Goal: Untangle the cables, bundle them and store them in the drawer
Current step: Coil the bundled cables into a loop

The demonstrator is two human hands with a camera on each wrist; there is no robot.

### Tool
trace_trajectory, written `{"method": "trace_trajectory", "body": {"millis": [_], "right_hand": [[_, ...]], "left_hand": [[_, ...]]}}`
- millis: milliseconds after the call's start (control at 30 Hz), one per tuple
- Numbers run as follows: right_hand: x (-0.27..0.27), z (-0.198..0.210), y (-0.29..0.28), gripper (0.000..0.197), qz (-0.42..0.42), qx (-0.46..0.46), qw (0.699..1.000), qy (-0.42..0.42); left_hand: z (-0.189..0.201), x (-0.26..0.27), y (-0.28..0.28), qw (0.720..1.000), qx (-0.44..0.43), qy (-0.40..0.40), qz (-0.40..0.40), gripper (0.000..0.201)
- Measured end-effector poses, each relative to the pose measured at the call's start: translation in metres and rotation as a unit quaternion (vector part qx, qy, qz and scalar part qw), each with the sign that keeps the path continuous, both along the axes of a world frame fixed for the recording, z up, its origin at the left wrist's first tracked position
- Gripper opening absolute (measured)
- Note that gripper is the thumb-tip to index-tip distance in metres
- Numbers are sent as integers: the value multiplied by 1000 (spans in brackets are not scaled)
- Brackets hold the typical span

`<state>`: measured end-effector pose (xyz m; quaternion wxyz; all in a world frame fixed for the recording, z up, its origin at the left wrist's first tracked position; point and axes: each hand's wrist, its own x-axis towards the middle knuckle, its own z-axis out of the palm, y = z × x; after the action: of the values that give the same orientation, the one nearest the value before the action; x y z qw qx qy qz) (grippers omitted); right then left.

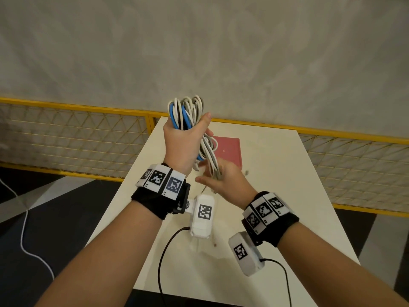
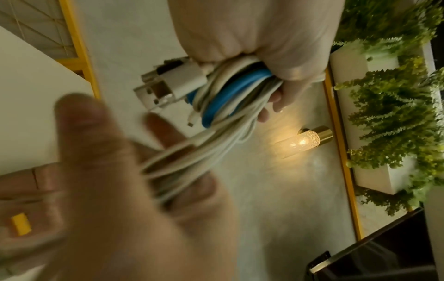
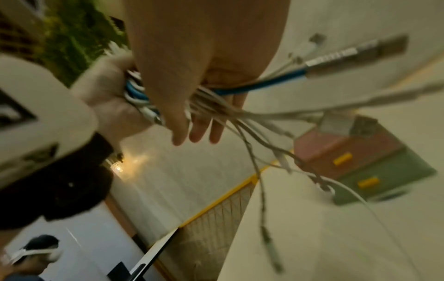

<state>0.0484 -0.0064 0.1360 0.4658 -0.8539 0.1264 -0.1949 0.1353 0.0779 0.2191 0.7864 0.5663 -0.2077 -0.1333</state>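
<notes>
Cables: a coil of white and blue cables [image 1: 187, 114] is held up in the air above the table, its loops rising over the fist and its loose ends hanging below it.
Left hand: the left hand [image 1: 181, 140] is clenched round the middle of the coil — likely to keep the loops from springing apart.
Right hand: the right hand [image 1: 223, 180] sits just under that fist, fingers straight and spread, the hanging strands running across its palm; it seems to be gathering the tails, not gripping them.
Plugs: several plugs [image 2: 165, 83] stick out beside the left fist.
Drawer: the small drawer box [image 1: 228, 151] stands on the table [image 1: 287, 196] beyond and below the hands — both drawers look closed, so storing is not yet done.
</notes>
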Motion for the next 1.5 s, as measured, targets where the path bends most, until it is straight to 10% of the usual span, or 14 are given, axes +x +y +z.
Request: {"method": "trace_trajectory", "body": {"millis": [333, 833, 1067, 1367, 1500], "right_hand": [[-7, -15, -30, 24, 47, -139, 982, 119], [-7, 70, -26, 20, -28, -544, 800, 250], [-5, 69, -21, 16, -66, -491, 842, 211], [-15, 65, -23, 115, -61, -240, 967, 56], [-23, 55, -43, 48, -38, -179, 973, 138]], "left_hand": [[-12, 17, 16, 995, -72, 34, -59, 15], [-33, -5, 22, 941, 228, -121, -219, 23], [-38, -14, 19, 945, 230, -82, -217, 43], [-30, 3, 27, 920, 300, -117, -223, 18], [-26, 9, 33, 938, 277, -115, -177, 12]]}}
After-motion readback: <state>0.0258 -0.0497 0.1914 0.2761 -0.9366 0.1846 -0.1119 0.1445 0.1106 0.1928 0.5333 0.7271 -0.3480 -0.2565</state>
